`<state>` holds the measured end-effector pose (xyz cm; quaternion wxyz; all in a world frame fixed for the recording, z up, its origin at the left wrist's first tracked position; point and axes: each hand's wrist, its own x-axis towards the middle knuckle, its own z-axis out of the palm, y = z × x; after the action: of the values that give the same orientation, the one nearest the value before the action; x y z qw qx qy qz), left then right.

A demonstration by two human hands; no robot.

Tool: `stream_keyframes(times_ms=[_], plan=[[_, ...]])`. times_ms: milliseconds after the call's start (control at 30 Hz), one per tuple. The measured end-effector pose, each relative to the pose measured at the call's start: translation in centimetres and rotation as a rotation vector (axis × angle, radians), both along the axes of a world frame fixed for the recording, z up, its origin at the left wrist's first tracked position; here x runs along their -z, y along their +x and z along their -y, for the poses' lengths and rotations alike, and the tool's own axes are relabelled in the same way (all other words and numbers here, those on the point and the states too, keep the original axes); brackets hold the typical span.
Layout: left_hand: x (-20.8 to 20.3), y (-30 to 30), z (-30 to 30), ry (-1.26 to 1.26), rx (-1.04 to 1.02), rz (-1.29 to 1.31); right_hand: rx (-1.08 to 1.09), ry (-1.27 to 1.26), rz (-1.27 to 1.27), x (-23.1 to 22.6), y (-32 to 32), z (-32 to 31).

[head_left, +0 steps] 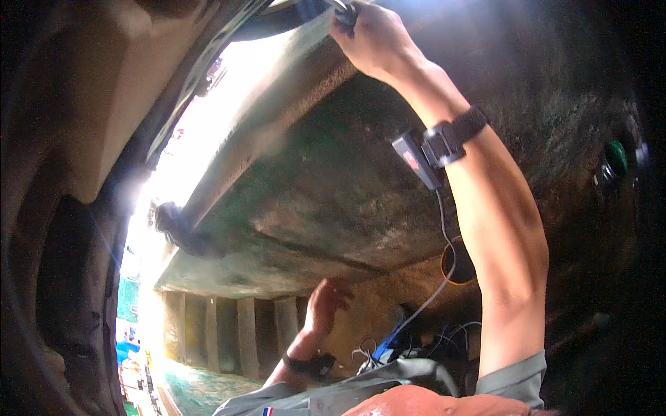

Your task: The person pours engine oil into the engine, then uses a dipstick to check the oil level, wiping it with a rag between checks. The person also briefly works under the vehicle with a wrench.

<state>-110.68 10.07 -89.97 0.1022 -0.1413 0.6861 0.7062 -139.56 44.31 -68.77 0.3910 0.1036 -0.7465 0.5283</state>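
Observation:
My right hand (378, 38) is raised at the top, fingers wrapped round a dark grip with a grey metal shaft (343, 10); its far end runs out of view. On that wrist, a black strap (465, 130) carries a small dark box (415, 161) with a cable hanging from it. Lower down, my left hand (329, 305) is held up in front of the stained wall, its fingers loosely bent and a little apart, with nothing visible in them. A dark band (309, 365) circles the left wrist.
Stained, greenish-brown walls (326, 201) enclose me. A long ledge (277, 114) slants beside the bright opening at left. Upright ribs (246, 329) line the lower left. Thin wires and a blue item (390, 341) lie near my body. At right is a round green fitting (614, 161).

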Motion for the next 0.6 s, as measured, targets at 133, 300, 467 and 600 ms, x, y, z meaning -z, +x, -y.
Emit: stream_keyframes(times_ms=[133, 300, 467, 600], plan=[[-0.5, 0.3, 0.1, 0.042, -0.024, 0.0, 0.042, 0.043, -0.155, 0.4, -0.1, -0.7], [-0.4, -0.7, 1.0, -0.011, -0.083, -0.057, 0.038, 0.055, -0.092, 0.5, 0.7, -1.0], [-0.5, -0.9, 0.8, -0.015, -0.061, -0.025, -0.365, -0.284, 0.218, -0.5, 3.2, 0.0], [-1.2, -1.6, -1.0, -0.035, -0.008, -0.05, -0.369, -0.187, 0.231, -1.3, 4.7, -1.0]])
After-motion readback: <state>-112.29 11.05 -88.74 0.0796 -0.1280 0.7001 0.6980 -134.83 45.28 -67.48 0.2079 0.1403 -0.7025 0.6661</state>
